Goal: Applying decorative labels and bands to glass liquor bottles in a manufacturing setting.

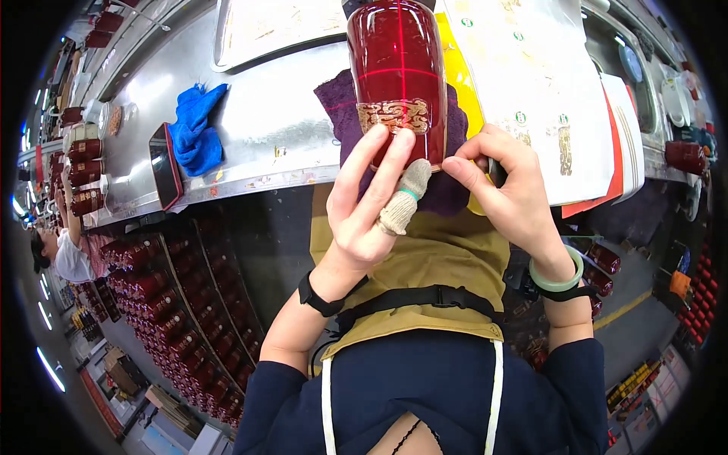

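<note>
A glossy dark red glass bottle (pixel 394 45) lies on a purple cloth (pixel 337 106), its base end toward me. Crossed bright red light lines fall on its surface. Near that end is a gold patterned decal (pixel 392 114). My left hand (pixel 371 201) rests two outstretched fingertips on the decal's lower edge. Its thumb wears a knitted finger cover (pixel 406 197) and lies by the bottle's end. My right hand (pixel 504 182) is curled beside the bottle's right edge, thumb and forefinger drawn together. Something dark shows by its fingers, too hidden to name.
White decal sheets (pixel 531 91) lie to the right over a yellow sheet (pixel 460 68). On the metal bench (pixel 265 121) at left are a blue cloth (pixel 199 129) and a phone-like dark device (pixel 163 167). Racked red bottles (pixel 174 326) stand below left; another person (pixel 72 250) works beyond.
</note>
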Demonstrator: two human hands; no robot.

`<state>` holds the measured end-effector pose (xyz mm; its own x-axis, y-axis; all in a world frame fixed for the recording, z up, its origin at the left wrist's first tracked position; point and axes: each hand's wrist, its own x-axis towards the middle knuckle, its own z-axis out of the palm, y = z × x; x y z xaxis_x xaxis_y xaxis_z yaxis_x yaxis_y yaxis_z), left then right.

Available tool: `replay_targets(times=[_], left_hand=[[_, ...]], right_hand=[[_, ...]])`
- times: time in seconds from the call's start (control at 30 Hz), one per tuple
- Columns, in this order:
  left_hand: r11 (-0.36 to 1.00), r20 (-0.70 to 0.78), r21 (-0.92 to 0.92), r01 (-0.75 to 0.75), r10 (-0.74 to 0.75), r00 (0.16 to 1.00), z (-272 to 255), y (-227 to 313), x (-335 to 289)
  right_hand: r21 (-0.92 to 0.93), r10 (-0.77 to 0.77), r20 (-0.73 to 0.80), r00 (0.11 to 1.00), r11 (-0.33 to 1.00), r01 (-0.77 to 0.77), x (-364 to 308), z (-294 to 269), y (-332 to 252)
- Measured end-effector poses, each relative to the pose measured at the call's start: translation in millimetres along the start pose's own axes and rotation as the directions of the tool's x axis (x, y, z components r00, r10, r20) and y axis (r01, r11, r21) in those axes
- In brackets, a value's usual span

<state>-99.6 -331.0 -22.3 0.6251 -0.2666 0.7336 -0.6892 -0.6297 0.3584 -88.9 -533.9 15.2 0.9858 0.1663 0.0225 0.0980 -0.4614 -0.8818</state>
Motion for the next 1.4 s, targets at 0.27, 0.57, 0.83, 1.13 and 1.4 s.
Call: replay_targets(times=[0.27, 0.57, 0.83, 1.13, 1.4], left_hand=[[0.955, -0.185, -0.200, 0.220, -0.257, 0.948, 9.0, -4.5, -14.2], [0.987, -0.125, -0.061, 0.146, -0.152, 0.980, 2.8, -6.9, -22.0], [0.999, -0.095, 0.005, 0.050, -0.050, 0.994, -0.6, -8.5, -19.1], [0.999, -0.096, 0.013, 0.040, -0.039, 0.995, 0.4, -5.3, -14.7], [0.999, -0.042, -0.033, -0.007, 0.006, 0.999, 0.8, -5.7, -2.3]], right_hand=[[0.092, -0.038, 0.001, 0.999, 0.995, 0.038, -1.3, -2.4, -12.0], [0.128, -0.107, 0.030, 0.994, 0.986, 0.102, -1.4, -9.3, -24.5], [0.015, -0.019, 0.001, 1.000, 1.000, 0.019, -2.2, -9.1, -5.5], [-0.002, -0.008, -0.002, 1.000, 1.000, 0.008, -3.1, -6.2, -0.5], [0.005, -0.012, -0.021, 1.000, 1.000, 0.012, -1.3, -1.5, 3.5]])
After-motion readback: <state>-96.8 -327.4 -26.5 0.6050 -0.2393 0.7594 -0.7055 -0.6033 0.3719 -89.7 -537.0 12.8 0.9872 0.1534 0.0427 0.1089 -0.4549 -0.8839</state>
